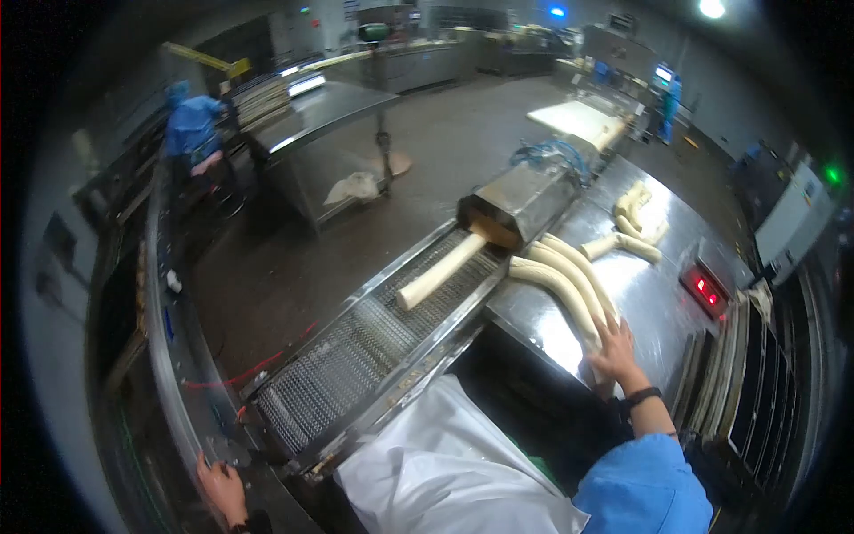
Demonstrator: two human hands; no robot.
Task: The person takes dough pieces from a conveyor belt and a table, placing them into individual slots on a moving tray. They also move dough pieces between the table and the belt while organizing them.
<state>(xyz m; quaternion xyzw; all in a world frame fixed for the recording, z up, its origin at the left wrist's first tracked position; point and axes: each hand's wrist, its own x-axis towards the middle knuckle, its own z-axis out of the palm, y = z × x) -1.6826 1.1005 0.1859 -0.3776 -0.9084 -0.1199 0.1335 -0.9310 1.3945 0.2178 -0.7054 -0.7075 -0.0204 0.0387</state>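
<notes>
Several long, pale dough rolls lie side by side, gently curved, on the steel table to the right. At their near ends my right hand rests with fingers stretched over the dough, touching it but not wrapped round it. Far to the lower left, my left hand is beside a metal rail, its fingers apart and holding nothing. One straight dough roll lies on the wire mesh conveyor, its far end under the metal housing.
More dough pieces lie farther back on the steel table. A red-lit digital display stands at its right edge, above stacked trays. A person in blue is at the left; another person stands far right.
</notes>
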